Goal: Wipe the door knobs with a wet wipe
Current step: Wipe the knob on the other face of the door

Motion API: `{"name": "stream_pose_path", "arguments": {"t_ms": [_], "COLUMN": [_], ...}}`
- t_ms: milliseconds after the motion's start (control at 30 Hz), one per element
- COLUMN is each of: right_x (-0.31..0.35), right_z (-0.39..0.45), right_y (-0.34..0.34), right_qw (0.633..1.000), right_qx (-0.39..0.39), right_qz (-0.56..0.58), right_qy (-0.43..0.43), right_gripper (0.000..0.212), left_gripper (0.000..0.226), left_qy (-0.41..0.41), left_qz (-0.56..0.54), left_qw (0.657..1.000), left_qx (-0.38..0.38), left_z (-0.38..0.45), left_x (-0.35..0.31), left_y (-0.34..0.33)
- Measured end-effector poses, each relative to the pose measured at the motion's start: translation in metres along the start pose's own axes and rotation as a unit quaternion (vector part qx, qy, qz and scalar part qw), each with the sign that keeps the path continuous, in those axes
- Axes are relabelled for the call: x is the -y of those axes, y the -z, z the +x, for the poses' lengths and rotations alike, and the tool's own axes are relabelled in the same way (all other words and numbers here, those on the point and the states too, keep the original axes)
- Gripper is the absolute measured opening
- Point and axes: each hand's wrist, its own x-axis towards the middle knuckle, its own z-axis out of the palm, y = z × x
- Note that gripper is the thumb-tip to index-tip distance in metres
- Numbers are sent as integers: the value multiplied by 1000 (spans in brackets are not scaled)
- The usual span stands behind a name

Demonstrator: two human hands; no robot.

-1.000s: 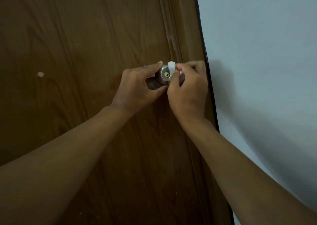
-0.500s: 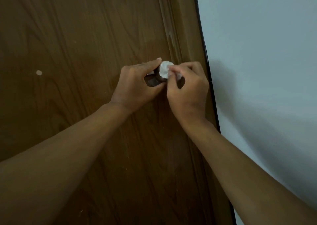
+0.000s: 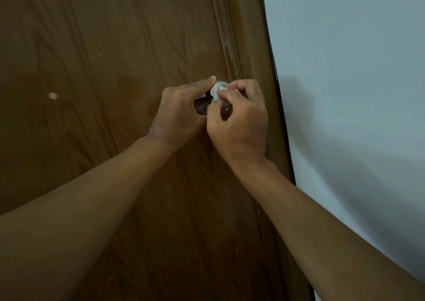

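Observation:
A round metal door knob [image 3: 203, 106] sits on the brown wooden door [image 3: 103, 48], near its right edge. A white wet wipe [image 3: 218, 91] covers the knob's front face, so the keyhole is hidden. My right hand [image 3: 239, 121] presses the wipe onto the knob with fingertips and thumb. My left hand [image 3: 181, 114] grips the knob's left side, index finger stretched over the top and thumb underneath.
The door's moulded frame strip [image 3: 232, 48] runs just right of the knob. Past a dark edge line, a pale blue-grey wall [image 3: 345, 94] fills the right side. A small pale chip [image 3: 53, 95] marks the door at left.
The wipe went from the knob's right edge onto its front, covering the keyhole. My right fingers have curled further over it. My left hand stays on the knob.

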Motion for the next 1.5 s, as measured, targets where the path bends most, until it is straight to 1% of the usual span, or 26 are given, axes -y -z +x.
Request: {"name": "stream_pose_path", "arguments": {"t_ms": [167,300,367,500,600,767,867,933,1100,1267,1367,1500], "right_x": [-11,-2,-3,0,6,4,9,11,9,15,12,12], "right_z": [12,14,18,13,14,12,10,17,7,9,15,4], "right_y": [7,8,11,9,6,8,10,10,10,6,6,4], "right_qw": [1000,1000,1000,999,999,998,997,997,996,995,995,997], "right_qx": [-9,14,5,-21,-19,-22,-7,-2,-33,-16,-35,-26], "right_qz": [-11,7,12,-16,4,-3,19,16,0,33,17,3], "right_qy": [-2,17,1,-22,-37,-61,-75,-78,-78,-96,-92,-79], "right_gripper": [17,14,13,15,12,8,7,5,7,5,4,9], "left_gripper": [59,52,53,55,49,56,54,52,58,47,53,53], "left_qy": [1,-15,-12,-2,-17,2,-10,-13,1,-7,5,5], "left_qz": [1,-4,-1,-5,-14,-4,-9,-17,-5,-24,-21,-14], "left_qw": [1000,1000,1000,1000,1000,1000,1000,1000,1000,1000,1000,1000], "left_qx": [8,3,6,5,5,5,1,3,5,1,3,-4], "left_z": [1,0,-1,1,-1,0,-1,-1,-2,-2,-3,-4], "left_x": [-2,0,0,-1,-2,-3,-3,-3,0,-1,-1,-2], "left_y": [-1,0,-1,0,0,1,1,0,0,-1,-1,-1]}}
